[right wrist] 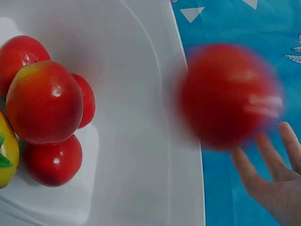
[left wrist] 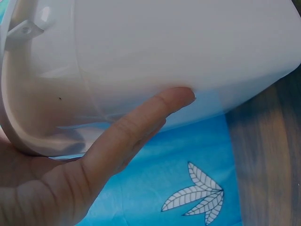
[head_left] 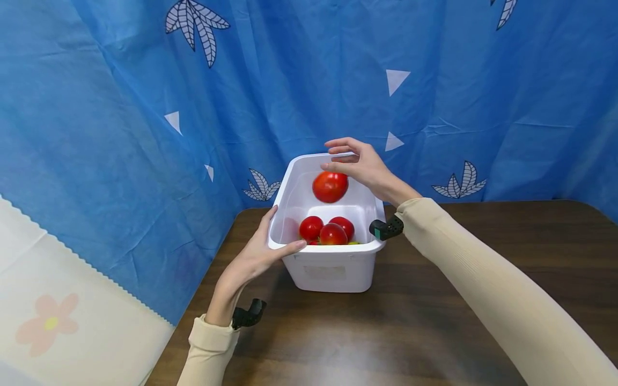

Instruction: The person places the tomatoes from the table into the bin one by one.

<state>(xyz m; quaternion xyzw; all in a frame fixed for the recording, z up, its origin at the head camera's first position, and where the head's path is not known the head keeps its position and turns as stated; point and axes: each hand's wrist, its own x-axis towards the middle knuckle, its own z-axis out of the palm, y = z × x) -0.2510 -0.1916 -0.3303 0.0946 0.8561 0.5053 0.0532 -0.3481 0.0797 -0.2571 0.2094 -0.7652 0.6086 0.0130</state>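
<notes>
My left hand (head_left: 253, 256) grips the near left corner of a white plastic bin (head_left: 330, 273), thumb over the rim and fingers along the outer wall. In the left wrist view, a finger (left wrist: 136, 120) lies against that wall. A red tomato (head_left: 330, 186) is in the air over the bin, below my right hand (head_left: 364, 165). In the right wrist view, the tomato (right wrist: 230, 96) is blurred by motion, and the spread fingers (right wrist: 270, 157) are apart from it. Several red fruits (head_left: 333, 234) lie at the bin's near end.
The bin stands on a dark wooden table (head_left: 458, 289) near its back edge. A yellow fruit with green leaves (right wrist: 5, 153) lies among the red ones. Behind hangs a blue curtain (head_left: 299, 69) with leaf prints; a white flowered cloth (head_left: 96, 300) is at the left.
</notes>
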